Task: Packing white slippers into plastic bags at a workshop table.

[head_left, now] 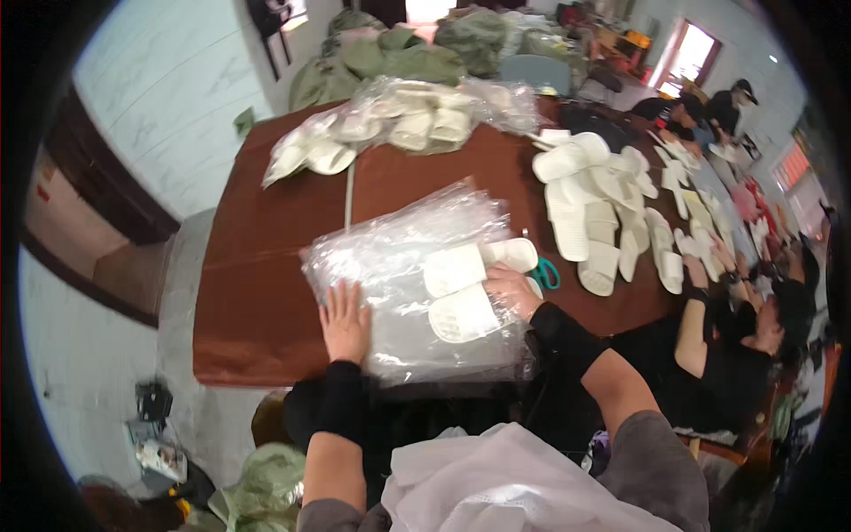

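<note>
A stack of clear plastic bags (399, 337) lies on the brown table in front of me. My left hand (346, 324) rests flat on the left edge of the bags, its fingers spread. On the right part of the stack is a pair of white slippers (465, 316), side by side with their toes to the left. My right hand (514, 291) grips the pair near the heels, its fingers curled over them and partly hidden. Just beyond this hand, teal-handled scissors (548, 274) lie on the table.
Loose white slippers (598, 226) are heaped to the right on the table (257, 293). Bagged slippers (412, 124) lie at its far edge, with green sacks (399, 58) behind. Close on my right, another person in black (727, 355) reaches toward more slippers. Others stand farther back.
</note>
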